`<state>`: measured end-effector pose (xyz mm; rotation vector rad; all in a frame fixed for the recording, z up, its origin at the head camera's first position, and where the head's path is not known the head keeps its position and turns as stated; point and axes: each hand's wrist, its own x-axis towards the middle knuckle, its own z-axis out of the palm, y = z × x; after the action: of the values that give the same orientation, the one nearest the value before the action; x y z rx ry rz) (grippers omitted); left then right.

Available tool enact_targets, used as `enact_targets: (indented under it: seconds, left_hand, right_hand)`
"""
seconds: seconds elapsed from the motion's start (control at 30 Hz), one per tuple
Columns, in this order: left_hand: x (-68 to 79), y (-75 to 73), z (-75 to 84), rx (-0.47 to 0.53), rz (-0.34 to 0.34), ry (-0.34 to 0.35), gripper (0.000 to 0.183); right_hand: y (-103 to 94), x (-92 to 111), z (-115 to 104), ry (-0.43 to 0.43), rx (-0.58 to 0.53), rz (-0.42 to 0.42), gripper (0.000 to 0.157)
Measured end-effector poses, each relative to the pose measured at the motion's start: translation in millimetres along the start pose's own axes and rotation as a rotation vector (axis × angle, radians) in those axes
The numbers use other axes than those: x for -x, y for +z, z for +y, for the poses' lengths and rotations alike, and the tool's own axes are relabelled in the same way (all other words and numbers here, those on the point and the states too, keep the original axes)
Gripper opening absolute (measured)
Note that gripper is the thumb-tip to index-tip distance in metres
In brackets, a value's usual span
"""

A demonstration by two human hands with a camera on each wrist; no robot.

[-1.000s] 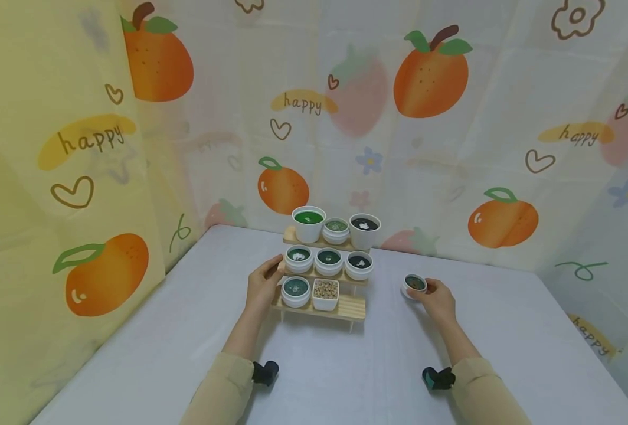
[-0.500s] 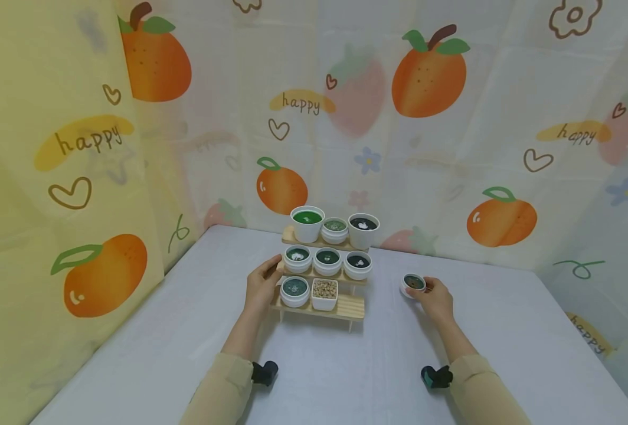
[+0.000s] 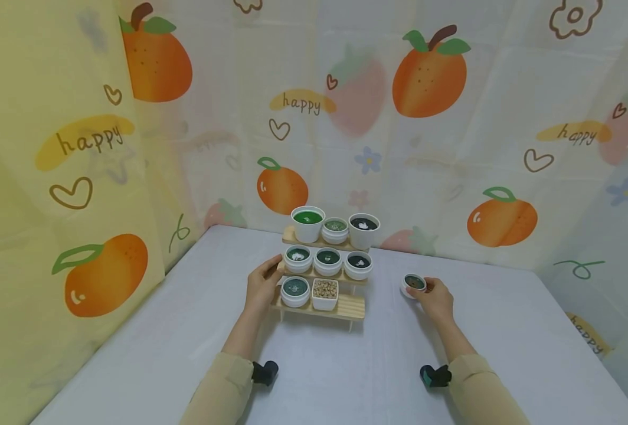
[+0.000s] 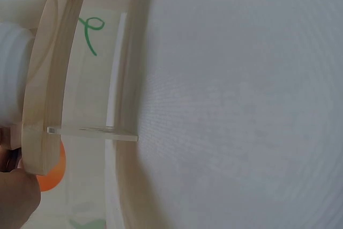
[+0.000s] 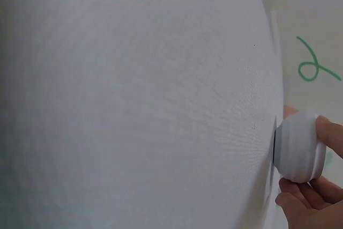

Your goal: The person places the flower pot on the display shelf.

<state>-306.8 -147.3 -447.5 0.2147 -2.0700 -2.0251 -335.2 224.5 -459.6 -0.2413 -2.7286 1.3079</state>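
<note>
My left hand (image 3: 261, 284) grips the left end of a three-tier wooden display stand (image 3: 352, 307); in the left wrist view its fingers (image 4: 20, 194) lie at the board's end. Right of the stand, my right hand (image 3: 438, 300) pinches a small round white bowl (image 3: 414, 284) by its sides. The bowl is upright with a dark green inside and something brownish in it. In the right wrist view, the ridged white bowl (image 5: 301, 147) sits at the tabletop between thumb and fingers. Whether its base touches the cloth I cannot tell.
The bottom tier holds a round green bowl (image 3: 295, 291) and a square dish of pale bits (image 3: 325, 294). Several white bowls (image 3: 328, 261) line the middle tier; two taller cups (image 3: 307, 224) flank a small bowl (image 3: 335, 231) on top. A white cloth covers the table (image 3: 176, 319).
</note>
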Motion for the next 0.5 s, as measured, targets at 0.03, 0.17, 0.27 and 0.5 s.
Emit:
enact_targets:
  seconds: [0.03, 0.17, 0.27, 0.5]
  left_hand:
    - [0.0, -0.1, -0.4, 0.000, -0.001, 0.000, 0.042]
    - [-1.0, 0.2, -1.5, -0.007, 0.005, 0.001, 0.041]
    - [-0.8, 0.3, -1.0, -0.013, 0.012, 0.000, 0.041]
    - [0.4, 0.3, -0.2, -0.006, 0.009, -0.010, 0.041]
  right_hand:
    - [0.1, 0.1, 0.0, 0.001, 0.000, 0.001, 0.068]
    - [-0.4, 0.8, -0.3, 0.007, -0.013, 0.002, 0.068]
    - [-0.9, 0.9, -1.5, 0.004, -0.021, 0.009, 0.067]
    - [-2.5, -0.2, -6.4, 0.007, -0.053, 0.024, 0.068]
